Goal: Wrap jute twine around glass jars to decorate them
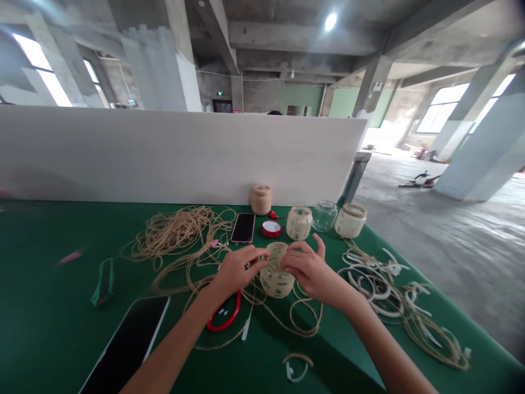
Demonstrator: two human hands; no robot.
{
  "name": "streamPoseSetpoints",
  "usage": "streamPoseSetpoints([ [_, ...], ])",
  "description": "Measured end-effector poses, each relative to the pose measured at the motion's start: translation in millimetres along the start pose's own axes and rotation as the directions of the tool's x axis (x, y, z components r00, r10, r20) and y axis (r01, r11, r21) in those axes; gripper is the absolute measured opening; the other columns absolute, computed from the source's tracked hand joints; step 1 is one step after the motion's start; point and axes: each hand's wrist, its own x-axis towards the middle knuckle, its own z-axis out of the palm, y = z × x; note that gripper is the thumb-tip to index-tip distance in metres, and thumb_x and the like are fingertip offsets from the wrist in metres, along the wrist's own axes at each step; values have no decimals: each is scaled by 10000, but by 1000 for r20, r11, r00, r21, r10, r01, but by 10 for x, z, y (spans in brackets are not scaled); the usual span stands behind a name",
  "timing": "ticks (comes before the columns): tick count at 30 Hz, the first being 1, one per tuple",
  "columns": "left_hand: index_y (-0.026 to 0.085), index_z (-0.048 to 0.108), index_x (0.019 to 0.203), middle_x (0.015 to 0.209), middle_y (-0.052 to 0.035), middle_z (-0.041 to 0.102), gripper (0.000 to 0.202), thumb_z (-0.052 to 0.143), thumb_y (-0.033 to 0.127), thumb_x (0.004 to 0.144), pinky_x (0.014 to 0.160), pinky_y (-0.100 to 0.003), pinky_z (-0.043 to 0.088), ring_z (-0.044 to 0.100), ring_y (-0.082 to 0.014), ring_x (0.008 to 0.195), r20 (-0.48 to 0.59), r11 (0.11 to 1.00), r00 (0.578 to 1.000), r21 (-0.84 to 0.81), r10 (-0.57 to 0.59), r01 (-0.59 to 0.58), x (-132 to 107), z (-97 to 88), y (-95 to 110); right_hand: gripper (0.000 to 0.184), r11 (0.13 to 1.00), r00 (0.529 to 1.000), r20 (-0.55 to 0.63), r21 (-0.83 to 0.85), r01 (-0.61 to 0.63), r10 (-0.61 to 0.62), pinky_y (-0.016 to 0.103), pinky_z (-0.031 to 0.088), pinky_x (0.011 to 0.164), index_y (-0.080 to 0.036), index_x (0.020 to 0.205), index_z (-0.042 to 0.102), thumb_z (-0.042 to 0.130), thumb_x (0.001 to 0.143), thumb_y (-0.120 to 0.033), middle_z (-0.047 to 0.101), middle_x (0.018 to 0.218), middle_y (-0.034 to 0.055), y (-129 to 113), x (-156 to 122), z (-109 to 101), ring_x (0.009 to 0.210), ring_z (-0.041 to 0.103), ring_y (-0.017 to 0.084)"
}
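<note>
Left hand point(238, 267), right hand point(310, 272) seemingly work at jar point(277, 285) rim.
Fingers are curled, pinch unclear; next move likely needs steadiness.

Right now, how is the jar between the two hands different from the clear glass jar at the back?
The jar between the hands has pale patches over its glass, while the clear glass jar looks bare. The left hand and right hand are at the first jar's rim; no hand is at the clear one. Both jars stand upright on the green table.
</note>
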Motion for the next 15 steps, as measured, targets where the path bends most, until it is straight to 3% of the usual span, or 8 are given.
streamPoseSetpoints([
  [5, 231, 583, 998, 820, -6, 604, 205, 447, 327, 880, 581, -203, 405, 533, -105, 632, 11, 999, 1000, -37, -25, 26, -11, 20, 15, 159, 999, 999, -32, 4, -33, 33, 535, -75, 1004, -239, 792, 552, 430, 834, -147, 634, 822, -15, -14, 6, -14, 1009, 468, 192],
  [10, 224, 569, 998, 843, -14, 602, 198, 443, 321, 880, 607, -211, 411, 545, -114, 668, 10, 999, 1000, -46, -28, 29, -21, 58, 0, 133, 998, 996, -75, -47, -48, 44, 524, 26, 1011, -216, 754, 556, 485, 833, -297, 621, 808, 0, -154, 93, -4, 979, 480, 206],
  [15, 229, 533, 1067, 790, -10, 587, 244, 443, 344, 871, 579, -209, 405, 547, -124, 665, 13, 999, 999, -15, -45, 45, -35, 53, 7, 143, 994, 998, -58, -111, -4, -3, 501, 103, 1004, -198, 759, 545, 428, 841, -187, 613, 808, 7, -221, 148, 74, 952, 492, 191],
])
